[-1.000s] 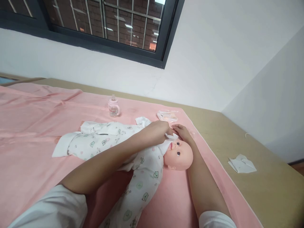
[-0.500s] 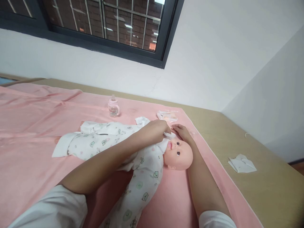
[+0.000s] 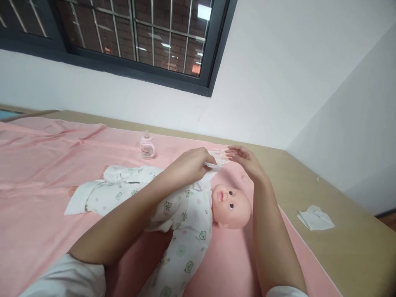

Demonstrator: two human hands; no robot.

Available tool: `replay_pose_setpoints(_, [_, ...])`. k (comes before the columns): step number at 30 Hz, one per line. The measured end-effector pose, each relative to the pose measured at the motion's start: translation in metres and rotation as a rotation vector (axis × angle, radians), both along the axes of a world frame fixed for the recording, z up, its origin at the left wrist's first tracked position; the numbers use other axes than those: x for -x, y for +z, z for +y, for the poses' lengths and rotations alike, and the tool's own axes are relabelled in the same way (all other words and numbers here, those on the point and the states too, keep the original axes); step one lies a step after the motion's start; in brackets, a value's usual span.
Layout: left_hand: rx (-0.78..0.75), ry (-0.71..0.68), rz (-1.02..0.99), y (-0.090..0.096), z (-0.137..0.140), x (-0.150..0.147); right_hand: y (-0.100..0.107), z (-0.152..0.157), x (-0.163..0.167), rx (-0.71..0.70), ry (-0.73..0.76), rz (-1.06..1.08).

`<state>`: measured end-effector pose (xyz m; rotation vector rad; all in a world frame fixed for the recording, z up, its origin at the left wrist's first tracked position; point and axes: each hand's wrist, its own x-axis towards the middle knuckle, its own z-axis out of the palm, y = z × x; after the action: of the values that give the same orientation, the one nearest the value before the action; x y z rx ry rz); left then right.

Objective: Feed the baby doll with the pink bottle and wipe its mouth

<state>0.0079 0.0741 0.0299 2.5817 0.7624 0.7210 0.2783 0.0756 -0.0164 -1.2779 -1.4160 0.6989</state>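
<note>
White wipe [image 3: 216, 166] pinched flat at its near edge between thumb and fingertips of the left hand [image 3: 190, 163], held in the air just above the doll's [image 3: 198, 214] shoulder and chest, beyond the chin. Long side of the wipe running left to right, free end pointing toward the right hand [image 3: 244, 159]. Right hand open, fingers spread and slightly curled, palm toward the wipe, holding nothing; fingertips just beside the free end, contact impossible to judge. So: left grip narrow and already on the wipe, right grip wide and next to it from the right side. Doll on its back on the pink blanket [image 3: 46, 165], head toward the right, in a printed sleepsuit. Baby bottle [image 3: 147, 145] upright farther back. Folded white cloth [image 3: 315, 218] well apart on the bare counter [image 3: 355, 247].
</note>
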Motion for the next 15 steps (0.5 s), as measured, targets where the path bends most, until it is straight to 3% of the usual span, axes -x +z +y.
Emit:
replay_pose_setpoints(3, [-0.056,0.046,-0.077,0.006,0.001,0.008,0.042,-0.025,0.034,-0.119,0.217,-0.135])
replay_pose_setpoints(5, [-0.076,0.095,-0.081,0.009,0.000,0.012,0.055,-0.038,0.056,-0.165,0.304,-0.225])
replay_pose_setpoints(11, [-0.065,0.193,0.033,0.018,-0.002,0.017,0.058,-0.049,0.087,-0.217,0.196,-0.510])
replay_pose_setpoints(15, [-0.062,0.170,0.064,0.020,-0.001,0.020,0.057,-0.050,0.092,-0.268,0.144,-0.597])
